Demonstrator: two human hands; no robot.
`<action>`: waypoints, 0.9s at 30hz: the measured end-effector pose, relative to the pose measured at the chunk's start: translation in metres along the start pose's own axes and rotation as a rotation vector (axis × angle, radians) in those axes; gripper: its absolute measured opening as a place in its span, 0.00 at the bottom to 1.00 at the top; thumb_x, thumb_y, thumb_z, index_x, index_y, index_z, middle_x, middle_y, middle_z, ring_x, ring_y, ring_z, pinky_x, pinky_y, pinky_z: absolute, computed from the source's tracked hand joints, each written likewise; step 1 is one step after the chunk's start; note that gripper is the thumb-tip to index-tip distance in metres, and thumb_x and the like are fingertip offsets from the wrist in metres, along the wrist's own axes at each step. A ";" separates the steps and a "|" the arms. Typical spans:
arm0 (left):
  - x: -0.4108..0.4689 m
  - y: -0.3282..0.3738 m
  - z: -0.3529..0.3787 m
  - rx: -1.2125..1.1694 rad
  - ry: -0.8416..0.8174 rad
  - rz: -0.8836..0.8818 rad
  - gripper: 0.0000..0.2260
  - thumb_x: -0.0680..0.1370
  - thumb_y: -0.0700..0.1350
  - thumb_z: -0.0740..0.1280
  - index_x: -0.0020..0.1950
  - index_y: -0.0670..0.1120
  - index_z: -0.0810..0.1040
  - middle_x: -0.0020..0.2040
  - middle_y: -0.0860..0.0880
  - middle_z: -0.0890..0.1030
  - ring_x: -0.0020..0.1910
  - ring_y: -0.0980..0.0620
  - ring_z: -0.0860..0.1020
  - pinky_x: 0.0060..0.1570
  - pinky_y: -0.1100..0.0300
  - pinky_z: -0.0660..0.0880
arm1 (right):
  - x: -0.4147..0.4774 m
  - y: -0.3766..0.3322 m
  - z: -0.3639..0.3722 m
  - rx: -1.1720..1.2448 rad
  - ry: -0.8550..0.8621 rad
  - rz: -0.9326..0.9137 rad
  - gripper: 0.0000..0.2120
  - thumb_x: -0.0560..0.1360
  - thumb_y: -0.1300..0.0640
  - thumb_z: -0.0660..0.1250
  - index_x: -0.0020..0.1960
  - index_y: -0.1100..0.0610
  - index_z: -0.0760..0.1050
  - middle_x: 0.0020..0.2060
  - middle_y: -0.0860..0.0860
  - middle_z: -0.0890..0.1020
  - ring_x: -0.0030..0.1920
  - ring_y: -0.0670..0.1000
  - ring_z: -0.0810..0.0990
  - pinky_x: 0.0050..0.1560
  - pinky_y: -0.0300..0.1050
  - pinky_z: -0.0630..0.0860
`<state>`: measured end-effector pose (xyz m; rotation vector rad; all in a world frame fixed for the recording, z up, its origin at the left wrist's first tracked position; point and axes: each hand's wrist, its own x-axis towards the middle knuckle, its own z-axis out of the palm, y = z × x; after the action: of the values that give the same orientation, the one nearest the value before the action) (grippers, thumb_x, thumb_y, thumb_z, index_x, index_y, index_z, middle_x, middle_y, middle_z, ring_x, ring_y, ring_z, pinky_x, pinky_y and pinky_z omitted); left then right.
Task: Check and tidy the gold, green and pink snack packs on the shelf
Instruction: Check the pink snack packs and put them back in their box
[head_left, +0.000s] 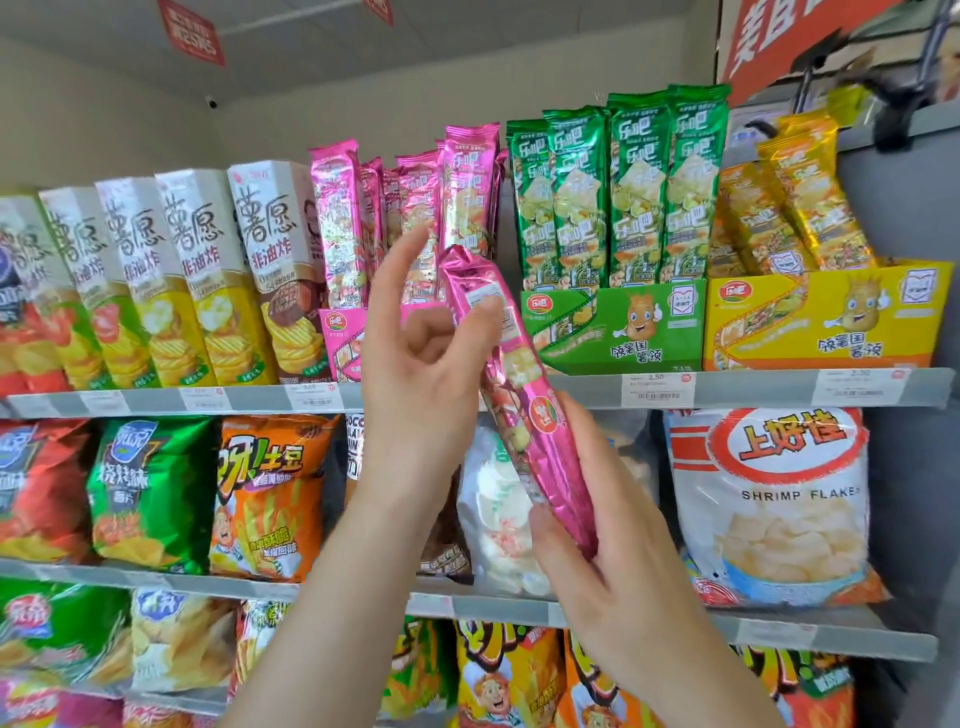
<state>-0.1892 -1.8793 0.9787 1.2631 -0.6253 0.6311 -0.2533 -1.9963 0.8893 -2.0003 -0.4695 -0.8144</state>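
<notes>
Shop shelving crowded with crisps and snack bags is seen from close in front, and a pink display carton (340, 332) on the top shelf (519, 392) is taken as the landmark. Pink snack packs (415, 208) are stood upright in it, somewhat unevenly. Just to its right, green snack packs (613, 192) are stood in a green carton (613, 332), and further right gold snack packs (795, 208) are leant over in a yellow carton (826, 317).

One pink pack (524, 415) is held out in front of the carton's right end. Its long axis is tilted: the top end is raised towards the carton, level with the standing packs, while the bottom end hangs below and to the right of the carton, past the shelf edge.

The grip is made by the right hand (587, 519), whose fingers are wrapped round the lower end of the pack. The left hand (415, 364) is placed nearer the carton; its thumb is laid on the upper face of the pack, its forefinger is raised straight, and the other fingers are loosely curled. Whether any finger is closed behind the pack cannot be told.

The carton lies up and to the left of the grip, so the pack would probably need to be righted and steered in top end first, guided by the left hand.
</notes>
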 end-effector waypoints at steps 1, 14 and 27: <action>0.008 0.001 -0.002 0.008 -0.007 0.010 0.20 0.78 0.41 0.69 0.69 0.52 0.72 0.33 0.44 0.70 0.32 0.52 0.67 0.32 0.61 0.66 | 0.003 0.000 0.001 0.001 -0.008 -0.010 0.34 0.78 0.53 0.61 0.77 0.37 0.50 0.71 0.31 0.63 0.71 0.35 0.64 0.64 0.25 0.61; 0.103 0.003 -0.025 0.109 0.001 0.198 0.14 0.75 0.39 0.69 0.34 0.42 0.66 0.25 0.46 0.62 0.22 0.53 0.64 0.23 0.62 0.61 | 0.078 -0.020 0.034 -0.191 0.050 -0.013 0.30 0.71 0.41 0.59 0.72 0.39 0.58 0.58 0.37 0.70 0.56 0.39 0.73 0.54 0.34 0.71; 0.183 0.044 -0.061 0.239 -0.599 0.371 0.22 0.79 0.41 0.68 0.71 0.50 0.65 0.47 0.50 0.79 0.42 0.52 0.80 0.45 0.61 0.78 | 0.205 -0.058 0.013 0.176 0.128 -0.195 0.25 0.73 0.53 0.69 0.68 0.43 0.66 0.51 0.41 0.84 0.49 0.42 0.84 0.51 0.37 0.78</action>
<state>-0.0924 -1.7954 1.1291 1.5892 -1.3330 0.6412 -0.1383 -1.9526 1.0637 -1.7477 -0.6460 -0.9790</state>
